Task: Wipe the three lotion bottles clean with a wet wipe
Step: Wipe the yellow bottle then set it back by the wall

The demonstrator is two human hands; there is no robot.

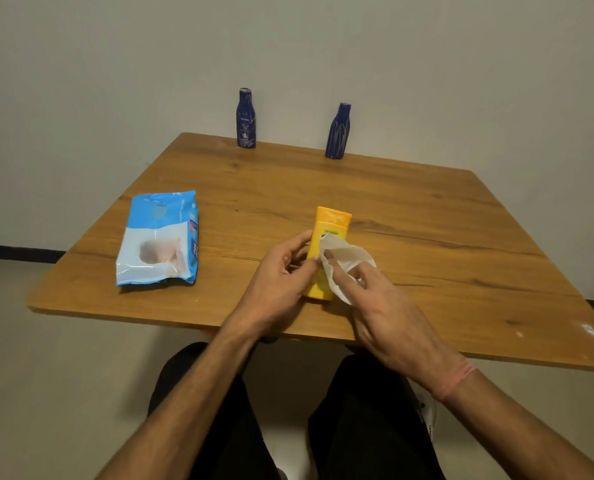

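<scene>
Our left hand (281, 268) curls round the yellow bottle (328, 244) from its left side, holding it with the cap end pointing away from us, while our right hand (389, 306) pinches the wet wipe (345, 261) and presses it against the bottle's right face; whether the bottle's base rests on the table (427, 216) or is lifted just clear of it we cannot tell. The risk we see is a wet, smooth bottle slipping out of a one-sided grip if the right hand rubs hard across it; it would then skid toward us, and the near edge of the table is close below our wrists, so it could drop onto our lap or the floor. The loose tail of the wipe hangs past the bottle and may bunch up instead of wiping flat. To the left, the blue wipes pack (158, 239) lies well apart, with bare wood between. The two dark blue bottles, the left blue bottle (246, 119) and the right blue bottle (338, 133), stand upright at the far edge against the wall, so a careless reach could knock them over, though the wall would stop them falling off the back. The right half of the table gives us open room to set finished bottles down
</scene>
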